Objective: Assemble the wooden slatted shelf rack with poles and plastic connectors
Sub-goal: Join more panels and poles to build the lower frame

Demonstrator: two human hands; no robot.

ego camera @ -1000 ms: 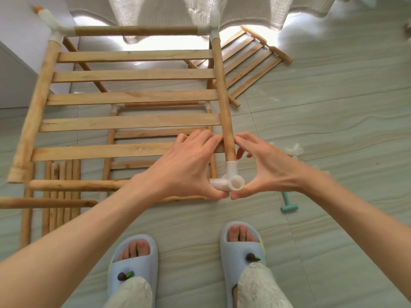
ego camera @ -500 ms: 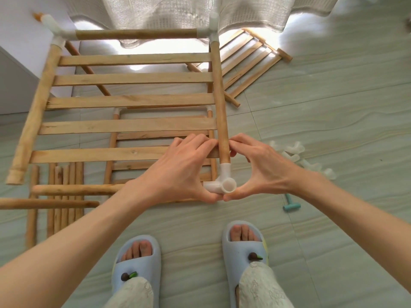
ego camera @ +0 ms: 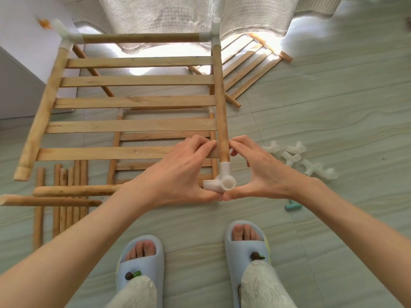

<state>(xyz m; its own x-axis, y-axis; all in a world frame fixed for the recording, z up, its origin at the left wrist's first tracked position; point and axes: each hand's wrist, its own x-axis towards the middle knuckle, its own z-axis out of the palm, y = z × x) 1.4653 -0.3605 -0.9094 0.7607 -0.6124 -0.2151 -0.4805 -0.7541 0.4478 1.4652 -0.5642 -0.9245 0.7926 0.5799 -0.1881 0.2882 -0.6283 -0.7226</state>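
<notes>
Daylight came from the far side, through the thin curtain (ego camera: pixel 182 16), and the scene was bright overall. Under the curtain's hem the floor (ego camera: pixel 333 121) was blown out to white glare, strongest at far centre and far right. Shadows near the feet were soft and faint. The wide lens bent straight lines outward toward the edges, and the far left corner looked smeared. The centre was fairly sharp, though slightly soft.

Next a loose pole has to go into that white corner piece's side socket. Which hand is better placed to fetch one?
Probably the left hand: the loose poles lie on the floor on its side, and the connector's side socket points that way. The right hand could steady the connector.
</notes>
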